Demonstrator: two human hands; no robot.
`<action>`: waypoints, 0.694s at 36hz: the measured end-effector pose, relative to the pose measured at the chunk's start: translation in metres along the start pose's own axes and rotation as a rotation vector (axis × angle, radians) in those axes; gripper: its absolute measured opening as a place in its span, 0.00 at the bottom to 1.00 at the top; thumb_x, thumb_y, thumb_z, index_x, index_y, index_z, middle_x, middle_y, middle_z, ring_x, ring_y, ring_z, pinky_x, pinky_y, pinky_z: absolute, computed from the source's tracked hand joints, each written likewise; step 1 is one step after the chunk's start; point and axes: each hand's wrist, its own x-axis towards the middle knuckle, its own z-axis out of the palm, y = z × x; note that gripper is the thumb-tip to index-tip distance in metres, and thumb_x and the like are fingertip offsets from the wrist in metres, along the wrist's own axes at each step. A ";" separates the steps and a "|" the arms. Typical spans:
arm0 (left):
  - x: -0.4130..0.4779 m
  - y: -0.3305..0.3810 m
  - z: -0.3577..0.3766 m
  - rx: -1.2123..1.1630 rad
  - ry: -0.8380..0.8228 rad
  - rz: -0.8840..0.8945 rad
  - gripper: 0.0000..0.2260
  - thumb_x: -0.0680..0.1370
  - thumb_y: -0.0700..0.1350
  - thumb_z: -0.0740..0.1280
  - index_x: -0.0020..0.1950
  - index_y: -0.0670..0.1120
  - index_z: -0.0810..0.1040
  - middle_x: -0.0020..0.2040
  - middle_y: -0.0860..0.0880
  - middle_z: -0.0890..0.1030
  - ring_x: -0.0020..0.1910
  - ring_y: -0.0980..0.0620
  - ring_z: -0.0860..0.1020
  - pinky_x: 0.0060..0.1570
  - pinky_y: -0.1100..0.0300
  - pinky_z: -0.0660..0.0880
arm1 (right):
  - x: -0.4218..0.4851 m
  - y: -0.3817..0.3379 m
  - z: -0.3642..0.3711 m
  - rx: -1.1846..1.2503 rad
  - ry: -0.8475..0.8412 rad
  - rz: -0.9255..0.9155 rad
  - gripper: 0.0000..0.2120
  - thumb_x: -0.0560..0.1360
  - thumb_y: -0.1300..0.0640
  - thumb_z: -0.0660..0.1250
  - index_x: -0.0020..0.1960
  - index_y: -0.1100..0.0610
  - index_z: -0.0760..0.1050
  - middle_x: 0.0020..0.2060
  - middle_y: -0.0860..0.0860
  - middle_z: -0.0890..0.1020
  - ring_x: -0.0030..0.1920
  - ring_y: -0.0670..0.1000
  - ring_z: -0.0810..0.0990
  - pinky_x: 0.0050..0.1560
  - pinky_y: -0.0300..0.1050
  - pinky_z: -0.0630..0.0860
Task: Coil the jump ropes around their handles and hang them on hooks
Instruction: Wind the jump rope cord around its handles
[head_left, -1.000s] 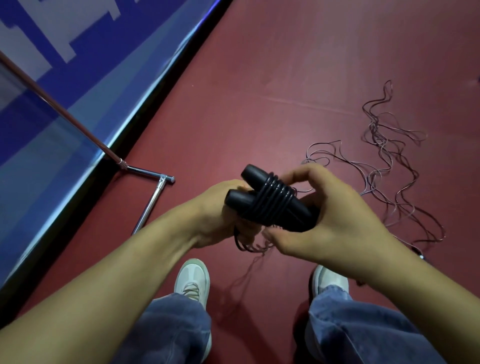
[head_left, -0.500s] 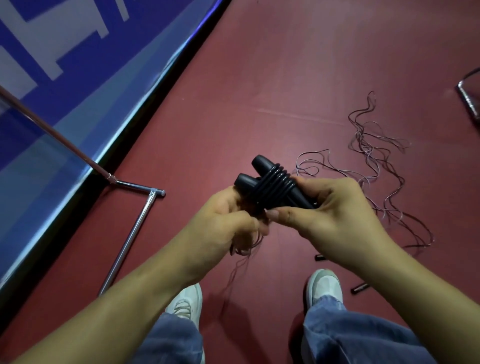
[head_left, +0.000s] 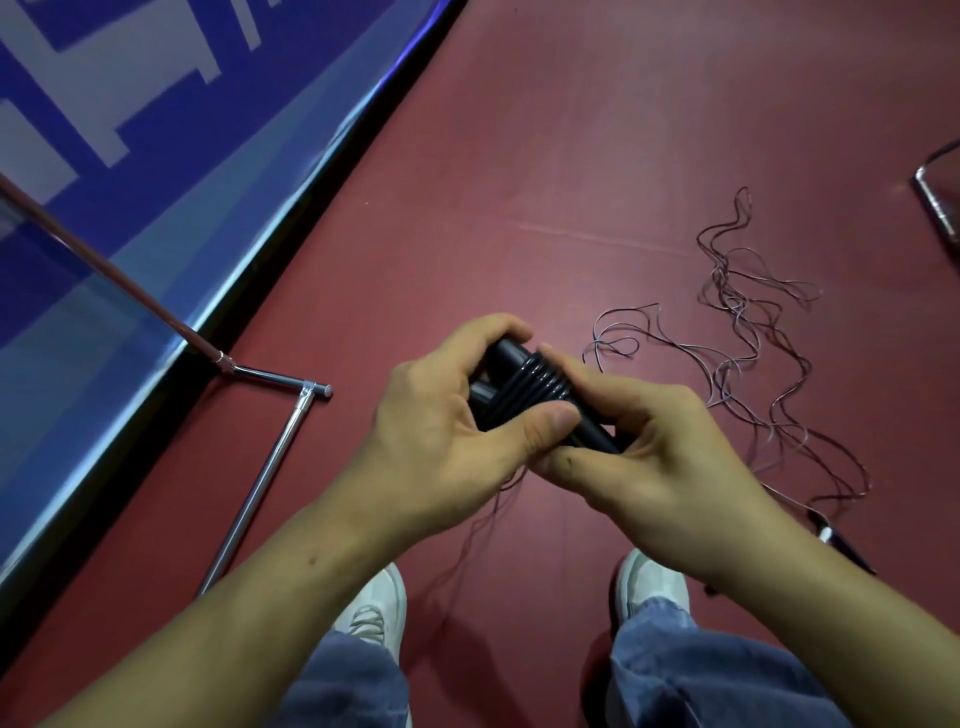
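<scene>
So compared with half a second ago, the left hand (head_left: 441, 431) has swung up from under the bundle and now wraps the near end of the handles (head_left: 524, 392), thumb pressed flat on the coils; well out left of the grip, the metal rack (head_left: 258, 488) stands on the floor, and I can't see any hook on it from here; the two black handles sit side by side between both hands, rope wound round their middle; a thin tail (head_left: 470, 530) hangs straight below the grip, so I reckon the end isn't tucked in yet; the right hand (head_left: 665, 462) grips the far end, fingers curled under; if that thumb eases off too soon, the last wraps could spring loose; right of the grip the loose ropes (head_left: 753, 332) lie tangled on the floor, and a step that way could snag them.
</scene>
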 end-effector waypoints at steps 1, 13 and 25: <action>-0.001 0.000 0.000 -0.010 0.007 0.015 0.20 0.71 0.54 0.76 0.60 0.52 0.79 0.46 0.56 0.81 0.38 0.60 0.79 0.41 0.70 0.74 | 0.000 0.000 0.000 0.024 -0.007 0.013 0.30 0.74 0.73 0.72 0.72 0.55 0.73 0.35 0.37 0.83 0.30 0.37 0.77 0.35 0.27 0.72; 0.000 -0.002 -0.011 -0.049 -0.079 -0.003 0.20 0.72 0.52 0.75 0.63 0.51 0.77 0.47 0.55 0.82 0.42 0.59 0.80 0.44 0.67 0.76 | 0.003 0.003 0.000 0.044 -0.055 0.070 0.35 0.75 0.70 0.72 0.77 0.53 0.67 0.32 0.29 0.78 0.32 0.33 0.77 0.35 0.26 0.71; 0.009 0.001 -0.021 -0.140 -0.269 -0.218 0.27 0.66 0.43 0.82 0.61 0.55 0.78 0.46 0.56 0.85 0.46 0.58 0.84 0.47 0.64 0.80 | 0.006 -0.004 -0.010 0.079 0.046 0.195 0.33 0.72 0.67 0.75 0.74 0.56 0.71 0.31 0.44 0.79 0.24 0.44 0.70 0.24 0.36 0.67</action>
